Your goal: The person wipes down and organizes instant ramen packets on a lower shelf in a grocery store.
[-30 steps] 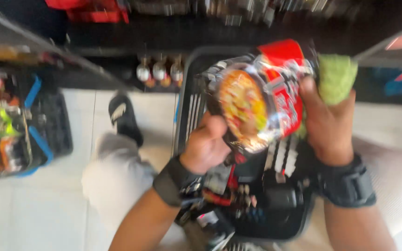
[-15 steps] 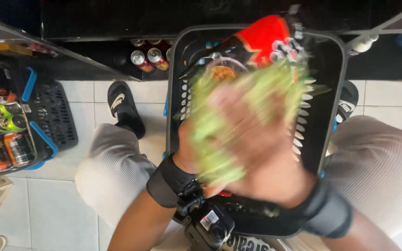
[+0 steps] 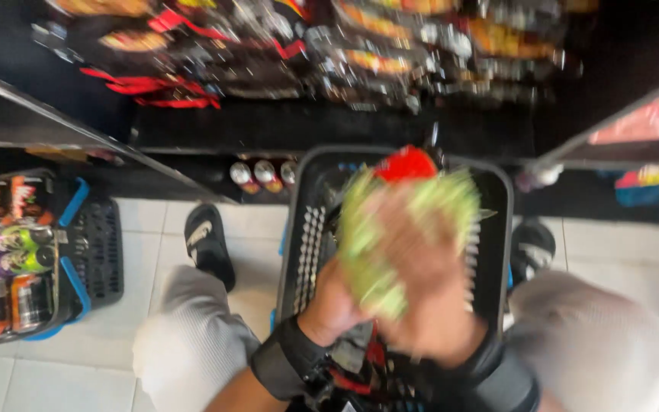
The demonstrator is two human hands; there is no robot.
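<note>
Both my hands hold a blurred light-green packet [image 3: 368, 252] above a black shopping basket [image 3: 308, 229] that rests between my knees. My left hand [image 3: 333, 305] grips its lower left side. My right hand [image 3: 421, 282] covers its middle and right part. A red packet [image 3: 406, 162] shows in the basket just beyond the green one. Black bands wrap both wrists. Motion blur hides the packet's details.
Dark shelves with red and yellow packets [image 3: 345, 53] run across the top. Three cans [image 3: 265, 174] stand on the lowest shelf behind the basket. A second basket with blue trim [image 3: 70, 267], holding cans, sits on the white tile floor at left. My black shoe [image 3: 207, 240] is beside it.
The red packet I held up a second ago now lies in the basket. The green packet has come in front of both hands. The view has tilted up towards the shelves.
</note>
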